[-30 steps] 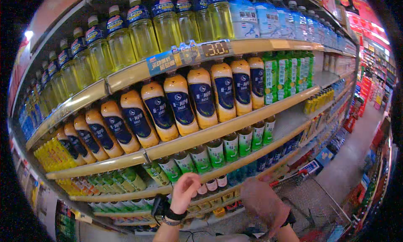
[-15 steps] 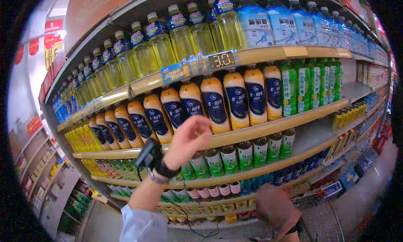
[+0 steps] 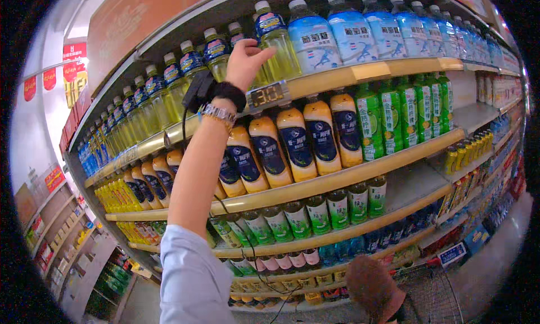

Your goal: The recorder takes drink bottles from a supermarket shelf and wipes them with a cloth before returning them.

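My left hand (image 3: 246, 64) is raised to the upper shelf, its thumb and fingers apart in front of the yellow-green drink bottles (image 3: 279, 57) with blue-labelled necks. Whether a fingertip touches one of them I cannot tell. A black strap, a metal bracelet and a small black device (image 3: 199, 91) with a cable sit at that wrist. Low on the right, my right hand (image 3: 372, 287) shows as a blurred, dark brownish shape above a black wristband. Its fingers cannot be made out. The wire shopping cart (image 3: 430, 293) is beside it.
Large clear bottles with blue labels (image 3: 315, 40) continue rightward along the upper shelf. Below stand orange bottles with dark labels (image 3: 296, 141), green bottles (image 3: 369, 121) and green-and-white bottles (image 3: 298, 220). A digital price display (image 3: 268, 95) hangs on the shelf edge. The black cable (image 3: 247, 239) dangles past lower shelves.
My left hand has risen from in front of the orange bottles to the yellow-green ones on the upper shelf, its forearm stretching further out. My right hand stays low on the right.
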`<state>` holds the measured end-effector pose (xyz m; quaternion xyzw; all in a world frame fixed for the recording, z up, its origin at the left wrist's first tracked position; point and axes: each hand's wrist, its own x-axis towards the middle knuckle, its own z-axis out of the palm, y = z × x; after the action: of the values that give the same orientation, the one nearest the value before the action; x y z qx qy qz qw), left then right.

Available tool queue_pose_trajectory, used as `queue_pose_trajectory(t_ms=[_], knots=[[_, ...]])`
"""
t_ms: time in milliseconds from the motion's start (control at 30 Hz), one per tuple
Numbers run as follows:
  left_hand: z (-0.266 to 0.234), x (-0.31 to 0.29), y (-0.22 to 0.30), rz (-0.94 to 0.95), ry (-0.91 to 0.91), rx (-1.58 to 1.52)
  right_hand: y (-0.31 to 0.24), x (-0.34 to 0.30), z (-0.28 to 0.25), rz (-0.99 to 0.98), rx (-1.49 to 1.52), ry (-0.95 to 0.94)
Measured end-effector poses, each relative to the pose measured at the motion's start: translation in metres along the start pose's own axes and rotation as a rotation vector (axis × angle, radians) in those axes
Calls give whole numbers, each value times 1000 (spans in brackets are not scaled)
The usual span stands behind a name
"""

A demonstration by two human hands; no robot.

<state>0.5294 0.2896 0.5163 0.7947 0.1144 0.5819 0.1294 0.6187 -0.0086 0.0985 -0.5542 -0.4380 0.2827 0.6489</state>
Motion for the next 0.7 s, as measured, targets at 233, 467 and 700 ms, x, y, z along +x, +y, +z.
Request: queue_pose_trajectory(t_ms=[233, 467, 700], knots=[[51, 20, -26, -111, 181, 341, 5, 6, -13, -15, -3, 17], [54, 16, -28, -120, 232, 361, 8, 5, -20, -23, -16, 43], [42, 0, -11, 177, 285, -31, 6, -5, -20, -8, -24, 74]])
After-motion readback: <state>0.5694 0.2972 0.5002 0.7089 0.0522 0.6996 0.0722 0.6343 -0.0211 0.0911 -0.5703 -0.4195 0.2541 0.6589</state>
